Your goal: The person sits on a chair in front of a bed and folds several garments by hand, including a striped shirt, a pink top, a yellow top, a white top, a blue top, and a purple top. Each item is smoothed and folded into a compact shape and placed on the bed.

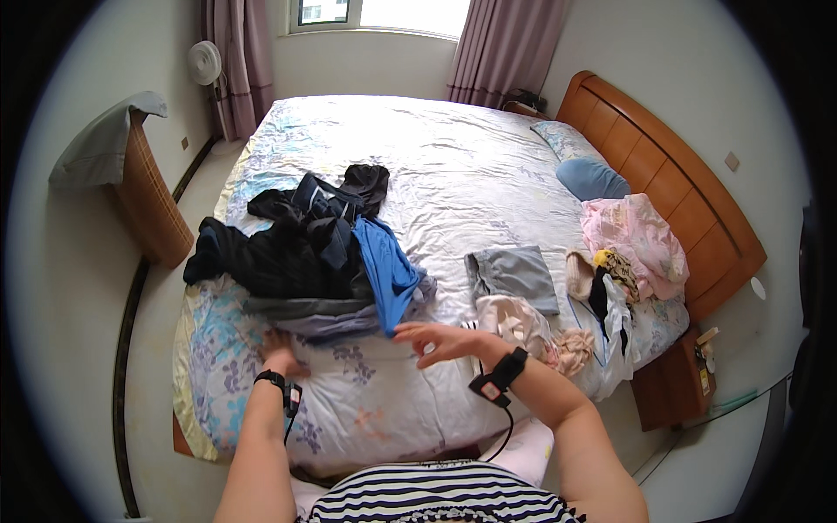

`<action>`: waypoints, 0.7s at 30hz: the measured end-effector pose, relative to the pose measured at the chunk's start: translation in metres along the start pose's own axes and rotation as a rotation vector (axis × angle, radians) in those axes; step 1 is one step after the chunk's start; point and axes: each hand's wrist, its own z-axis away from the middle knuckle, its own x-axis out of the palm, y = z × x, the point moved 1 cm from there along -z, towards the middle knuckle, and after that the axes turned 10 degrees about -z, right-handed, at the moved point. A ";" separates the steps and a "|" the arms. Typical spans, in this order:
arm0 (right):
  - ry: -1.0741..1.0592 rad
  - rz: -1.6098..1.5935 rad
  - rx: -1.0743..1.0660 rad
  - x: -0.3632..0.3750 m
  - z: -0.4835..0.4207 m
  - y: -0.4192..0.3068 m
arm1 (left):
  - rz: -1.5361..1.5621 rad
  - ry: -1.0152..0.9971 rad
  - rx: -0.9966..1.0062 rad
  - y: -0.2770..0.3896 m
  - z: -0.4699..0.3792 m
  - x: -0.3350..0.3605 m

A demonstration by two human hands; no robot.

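My left hand (281, 354) rests on the flowered bedsheet (399, 412), its thumb spread and its blurred fingers at the front edge of a clothes pile. That pile holds black garments (294, 255), with dark grey cloth (307, 307) and greyish-purple cloth (340, 325) along its near side. At the pile's right hangs a blue garment (386, 258), narrowing to a low corner. The fingertips of my right hand (437, 341) reach that corner, while the thumb stays apart. A folded grey garment (513, 278) and a crumpled pale pink garment (513, 320) lie right of this hand.
Near the wooden headboard (667, 189) are a blue cushion (592, 180), a pink garment (634, 235) and a white plastic bag (614, 314). A nightstand (673, 386) stands at right. Left of the bed are a rolled mat (147, 196) and a fan (204, 63). Cables run from both wristbands.
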 end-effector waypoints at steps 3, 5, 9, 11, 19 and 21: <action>-0.199 0.023 -0.009 0.071 -0.006 -0.007 | 0.693 0.079 0.226 0.030 0.028 -0.003; -0.299 0.073 -0.038 0.115 -0.014 -0.007 | 1.347 -0.452 0.208 0.048 0.064 -0.001; -0.354 0.063 -0.161 0.167 -0.025 -0.006 | 1.394 -0.340 0.558 0.071 0.137 0.005; -0.461 0.030 -0.148 0.175 -0.022 0.001 | 1.397 -0.446 0.383 0.058 0.162 0.015; 0.225 0.272 0.052 0.097 -0.007 0.073 | 0.647 -0.156 0.091 -0.116 0.174 0.031; 0.354 0.347 0.068 0.094 -0.014 0.088 | 0.227 0.270 -0.442 -0.137 0.174 0.038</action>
